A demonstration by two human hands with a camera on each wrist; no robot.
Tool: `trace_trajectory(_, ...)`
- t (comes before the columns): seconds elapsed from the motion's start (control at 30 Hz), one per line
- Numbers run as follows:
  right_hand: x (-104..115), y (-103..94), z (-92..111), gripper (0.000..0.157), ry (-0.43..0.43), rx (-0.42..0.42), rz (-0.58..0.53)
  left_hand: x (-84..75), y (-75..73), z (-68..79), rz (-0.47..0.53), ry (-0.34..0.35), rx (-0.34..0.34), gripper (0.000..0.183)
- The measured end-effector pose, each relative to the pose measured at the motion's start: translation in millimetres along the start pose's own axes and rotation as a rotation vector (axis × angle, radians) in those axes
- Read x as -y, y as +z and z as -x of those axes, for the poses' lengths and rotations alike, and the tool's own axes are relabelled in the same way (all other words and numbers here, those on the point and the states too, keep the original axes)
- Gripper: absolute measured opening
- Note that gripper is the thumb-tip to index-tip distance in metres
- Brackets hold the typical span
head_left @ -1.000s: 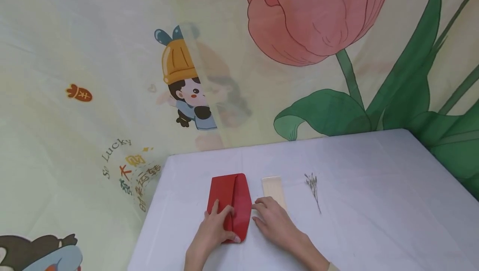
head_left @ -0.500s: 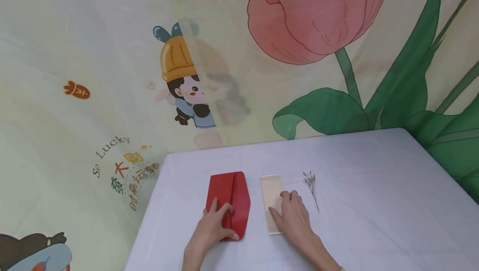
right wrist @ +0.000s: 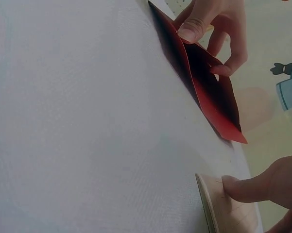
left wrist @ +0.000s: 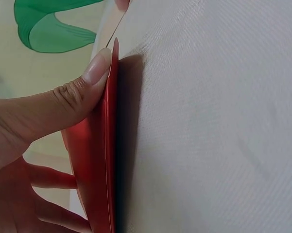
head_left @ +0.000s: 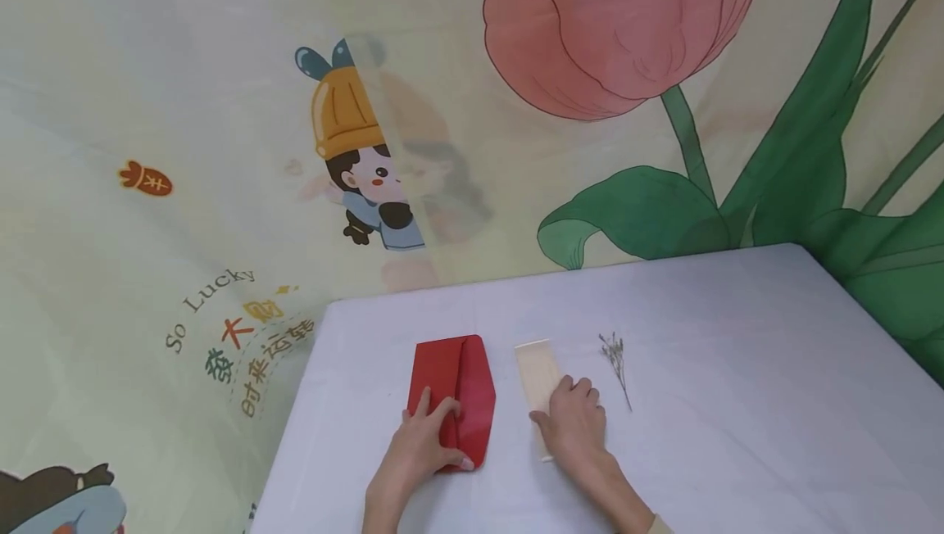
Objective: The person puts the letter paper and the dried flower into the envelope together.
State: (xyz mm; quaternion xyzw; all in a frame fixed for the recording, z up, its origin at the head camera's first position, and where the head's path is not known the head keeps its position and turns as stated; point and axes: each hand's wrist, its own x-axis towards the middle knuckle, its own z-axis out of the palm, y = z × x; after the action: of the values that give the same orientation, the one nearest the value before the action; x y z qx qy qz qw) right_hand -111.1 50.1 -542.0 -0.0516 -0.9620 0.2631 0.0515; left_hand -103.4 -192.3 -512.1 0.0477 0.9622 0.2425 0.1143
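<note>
Left fingers (head_left: 424, 405) clamped on envelope (head_left: 442, 370); right fingers (head_left: 565, 392) clamped on card (head_left: 537, 370)
Sprig (head_left: 615, 355) lies just right of the right fingers;

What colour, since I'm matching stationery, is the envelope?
The envelope is red, clearest in the head view.

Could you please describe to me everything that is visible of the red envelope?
The red envelope looks like paper: a long rectangular body with a flap unfolded toward the right, its inner face a brighter, pinkish red. In the right wrist view its mouth looks slightly open, dark inside. It is on the white table, its long sides pointing away from the person, left of the pale strip and apart from it. The left hand holds it, thumb at the flap's near end.
</note>
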Motion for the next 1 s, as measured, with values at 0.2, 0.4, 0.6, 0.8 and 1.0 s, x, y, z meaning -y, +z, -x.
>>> trace_trajectory(0.2, -5, -6.7, -4, 0.061, 0.019, 0.041, -0.1, -1.2, -0.5, -0.8, -0.01, -0.004, -0.01, 0.064)
trace_trajectory(0.4, -11, -14.4, -9, 0.053, 0.05, 0.062, -0.177, -2.5, -2.9, -0.2, -0.01, 0.005, -0.023, 0.064)
trace_trajectory(0.6, -20, -19.4, -12, 0.041, 0.08, 0.08, -0.254, -1.9, -4.0, -2.5, 0.017, -0.005, -0.003, 0.064)
trace_trajectory(0.8, -27, -24.7, -15, 0.034, 0.105, 0.126, -0.349, 2.9, -4.7, -2.6, 0.035, -0.001, 0.019, 0.062)
trace_trajectory(1.0, -37, -30.9, -17, 0.033, 0.119, 0.187, -0.489, 2.7, -3.3, -1.9, 0.024, 0.013, 0.02, 0.064)
